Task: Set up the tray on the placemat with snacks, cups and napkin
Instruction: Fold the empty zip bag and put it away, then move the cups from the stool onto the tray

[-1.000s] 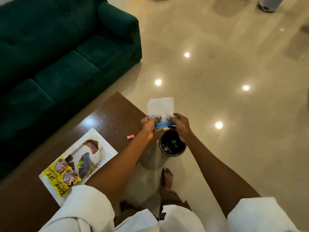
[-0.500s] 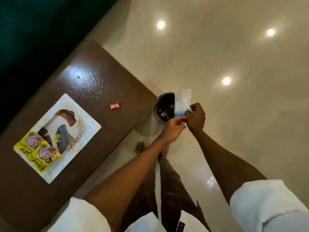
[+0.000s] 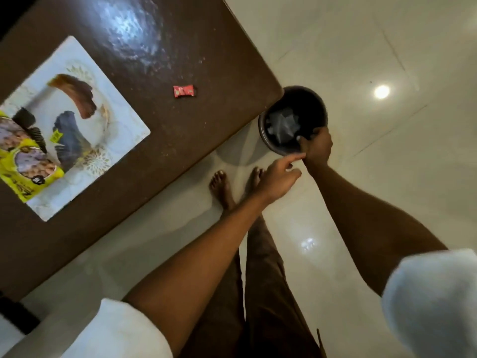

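**Head view: clearing waste, an aside to the tray set-up.** The right grip (image 3: 316, 147) hung over the near rim of the bin (image 3: 307, 104), which stood on the floor just beside the right corner of the tabletop (image 3: 180, 34). Its fingers were curled downward; whether they pinched a scrap could not be told. The left grip (image 3: 277, 177), just beside it, was spread and held nothing. The placemat (image 3: 121, 125) lay at the tabletop's left, bearing a yellow snack packet (image 3: 23, 161). A red candy (image 3: 184, 91) lay between placemat and bin. The next move, as judged, called for freeing the right grip and turning left to the placemat.
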`<control>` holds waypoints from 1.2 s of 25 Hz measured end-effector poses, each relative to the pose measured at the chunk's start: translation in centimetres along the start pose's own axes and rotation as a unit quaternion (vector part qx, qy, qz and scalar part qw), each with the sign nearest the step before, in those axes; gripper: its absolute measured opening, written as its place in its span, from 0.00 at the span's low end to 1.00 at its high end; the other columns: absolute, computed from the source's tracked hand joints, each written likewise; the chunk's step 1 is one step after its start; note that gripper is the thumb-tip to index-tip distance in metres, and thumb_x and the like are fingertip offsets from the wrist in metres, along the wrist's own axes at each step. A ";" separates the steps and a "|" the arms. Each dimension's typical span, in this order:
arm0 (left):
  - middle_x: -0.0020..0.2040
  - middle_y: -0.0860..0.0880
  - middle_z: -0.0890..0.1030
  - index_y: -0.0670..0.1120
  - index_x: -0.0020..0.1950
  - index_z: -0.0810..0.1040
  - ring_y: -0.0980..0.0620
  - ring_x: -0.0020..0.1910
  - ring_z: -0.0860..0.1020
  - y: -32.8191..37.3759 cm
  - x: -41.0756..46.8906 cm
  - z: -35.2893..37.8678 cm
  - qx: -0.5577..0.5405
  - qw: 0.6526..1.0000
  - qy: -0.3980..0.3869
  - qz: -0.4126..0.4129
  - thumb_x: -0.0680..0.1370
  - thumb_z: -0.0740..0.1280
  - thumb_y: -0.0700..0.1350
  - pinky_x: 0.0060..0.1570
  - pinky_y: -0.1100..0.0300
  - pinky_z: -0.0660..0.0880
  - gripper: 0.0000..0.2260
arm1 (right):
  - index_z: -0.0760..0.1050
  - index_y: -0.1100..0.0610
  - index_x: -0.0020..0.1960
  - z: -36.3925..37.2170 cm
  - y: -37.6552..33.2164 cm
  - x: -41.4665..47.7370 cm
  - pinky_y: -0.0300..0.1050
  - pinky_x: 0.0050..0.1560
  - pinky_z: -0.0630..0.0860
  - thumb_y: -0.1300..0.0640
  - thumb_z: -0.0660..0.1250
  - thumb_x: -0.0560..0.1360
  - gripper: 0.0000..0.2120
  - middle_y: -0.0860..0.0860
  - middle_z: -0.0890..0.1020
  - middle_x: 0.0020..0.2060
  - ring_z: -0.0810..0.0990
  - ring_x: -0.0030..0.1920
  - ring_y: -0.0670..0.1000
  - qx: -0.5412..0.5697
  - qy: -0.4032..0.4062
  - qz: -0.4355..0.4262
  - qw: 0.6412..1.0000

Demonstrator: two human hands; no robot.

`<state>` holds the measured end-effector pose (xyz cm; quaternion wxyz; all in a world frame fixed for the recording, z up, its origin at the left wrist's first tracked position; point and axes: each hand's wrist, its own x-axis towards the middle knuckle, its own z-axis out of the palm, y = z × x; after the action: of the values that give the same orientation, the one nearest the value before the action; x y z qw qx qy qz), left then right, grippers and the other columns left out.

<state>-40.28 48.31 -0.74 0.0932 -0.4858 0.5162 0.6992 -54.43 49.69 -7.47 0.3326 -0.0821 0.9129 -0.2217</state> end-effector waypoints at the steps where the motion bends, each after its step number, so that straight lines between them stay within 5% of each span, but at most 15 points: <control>1: 0.67 0.50 0.79 0.60 0.74 0.73 0.51 0.57 0.82 0.9 -1.3 -0.5 0.007 1.000 -0.005 0.006 0.79 0.66 0.45 0.60 0.48 0.82 0.24 | 0.74 0.63 0.66 -1.1 -0.5 -1.1 0.51 0.60 0.76 0.57 0.74 0.75 0.22 0.60 0.81 0.61 0.81 0.61 0.59 0.006 -0.003 -0.008 1.000; 4: 0.54 0.51 0.82 0.59 0.72 0.75 0.53 0.41 0.80 3.8 -5.9 -1.7 0.022 0.999 -0.034 0.020 0.80 0.66 0.43 0.43 0.55 0.79 0.22 | 0.73 0.65 0.66 -4.8 -3.2 -4.8 0.54 0.60 0.75 0.59 0.73 0.76 0.22 0.62 0.81 0.60 0.80 0.62 0.62 0.007 0.005 -0.021 1.000; 6: 0.51 0.46 0.84 0.51 0.72 0.78 0.55 0.37 0.78 6.8 -9.8 -3.5 0.003 0.999 -0.022 0.040 0.81 0.66 0.38 0.42 0.55 0.78 0.20 | 0.74 0.68 0.65 -7.4 -7.5 -8.7 0.55 0.60 0.73 0.63 0.71 0.77 0.19 0.66 0.81 0.59 0.80 0.61 0.64 0.006 0.004 -0.075 0.997; 9: 0.65 0.33 0.81 0.34 0.70 0.77 0.64 0.48 0.81 10.9 -17.1 -7.9 -0.027 0.994 0.034 0.096 0.82 0.64 0.31 0.52 0.71 0.76 0.16 | 0.76 0.68 0.64 -11.3 -15.6 -16.2 0.55 0.61 0.75 0.66 0.68 0.78 0.15 0.66 0.82 0.57 0.81 0.60 0.64 0.008 -0.030 -0.179 0.983; 11: 0.67 0.33 0.80 0.33 0.70 0.77 0.56 0.54 0.80 12.1 -22.4 -11.4 -0.024 0.990 0.083 0.109 0.83 0.63 0.31 0.54 0.70 0.75 0.16 | 0.76 0.67 0.62 -12.4 -19.6 -21.4 0.55 0.60 0.76 0.66 0.68 0.78 0.13 0.65 0.83 0.55 0.82 0.57 0.63 -0.004 -0.078 -0.244 0.967; 14: 0.66 0.31 0.80 0.33 0.70 0.76 0.56 0.48 0.79 11.8 -30.4 -16.9 -0.063 0.972 0.196 0.111 0.82 0.63 0.30 0.52 0.67 0.75 0.16 | 0.75 0.68 0.62 -12.6 -24.4 -28.0 0.55 0.61 0.76 0.67 0.72 0.77 0.15 0.65 0.82 0.56 0.82 0.59 0.64 -0.027 -0.135 -0.345 0.928; 17: 0.63 0.40 0.83 0.39 0.68 0.80 0.53 0.53 0.80 10.0 -38.5 -22.2 -0.045 0.940 0.321 0.106 0.82 0.65 0.34 0.55 0.60 0.78 0.15 | 0.71 0.73 0.67 -11.0 -28.5 -34.4 0.59 0.66 0.73 0.66 0.74 0.75 0.23 0.68 0.77 0.61 0.77 0.63 0.66 -0.064 -0.175 -0.407 0.894; 20: 0.63 0.52 0.79 0.44 0.73 0.76 0.59 0.56 0.79 7.4 -45.1 -27.9 -0.019 0.916 0.377 0.135 0.82 0.64 0.38 0.50 0.75 0.74 0.18 | 0.69 0.66 0.69 -6.8 -33.0 -40.8 0.61 0.63 0.76 0.62 0.72 0.77 0.23 0.63 0.76 0.60 0.78 0.60 0.66 -0.075 -0.199 -0.463 0.860; 24: 0.75 0.46 0.74 0.45 0.79 0.68 0.48 0.72 0.75 2.5 -52.9 -33.9 -0.028 0.880 0.452 0.144 0.83 0.65 0.41 0.67 0.61 0.72 0.24 | 0.70 0.67 0.68 0.0 -37.2 -51.0 0.60 0.59 0.77 0.62 0.72 0.77 0.22 0.64 0.75 0.61 0.77 0.59 0.65 -0.112 -0.212 -0.522 0.818; 30: 0.80 0.38 0.66 0.39 0.81 0.61 0.45 0.75 0.70 -7.6 -65.1 -41.4 -0.068 0.822 0.553 0.119 0.82 0.65 0.35 0.74 0.57 0.67 0.28 | 0.65 0.66 0.77 9.4 -40.5 -68.5 0.58 0.70 0.72 0.68 0.71 0.75 0.32 0.65 0.72 0.69 0.73 0.69 0.65 -0.128 -0.234 -0.618 0.740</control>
<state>21.93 42.30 45.17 -0.3253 -0.7307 0.4863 0.3518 4.10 30.75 43.85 0.3123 -0.7194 0.5750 -0.2331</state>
